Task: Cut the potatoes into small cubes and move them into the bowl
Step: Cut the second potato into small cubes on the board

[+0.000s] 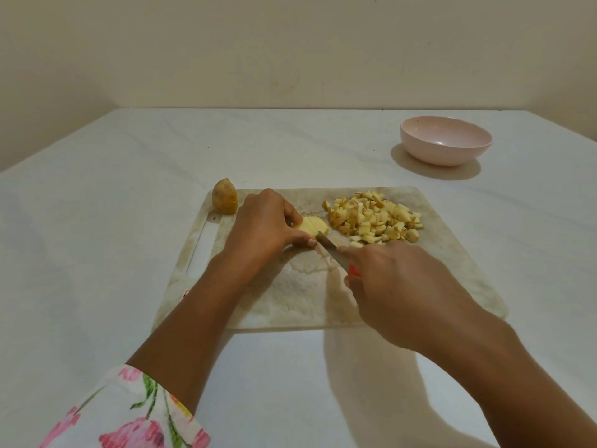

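Nearest the camera, at the lower left, a floral sleeve (129, 412) covers the left forearm. Beyond it, on the white table (97, 237), lies a worn cutting board (452, 270). Over the board's near half the right hand (397, 286) grips a knife (331, 248), fingers curled round the handle so that only a bit of red shows. The blade points away and to the left, its tip at the near edge of a sliced potato piece (315, 225). The left hand (261, 227) holds that piece down on the board, fingers curled over its top and the thumb pressed against its near side, beside the blade tip. Right of the piece, a heap of potato cubes (374, 221) lies on the board's far right part. At the board's far left corner sits a potato half (224, 200) with its skin on. Farther off to the right, well apart from the board, a pink bowl (445, 153) stands upright on the table
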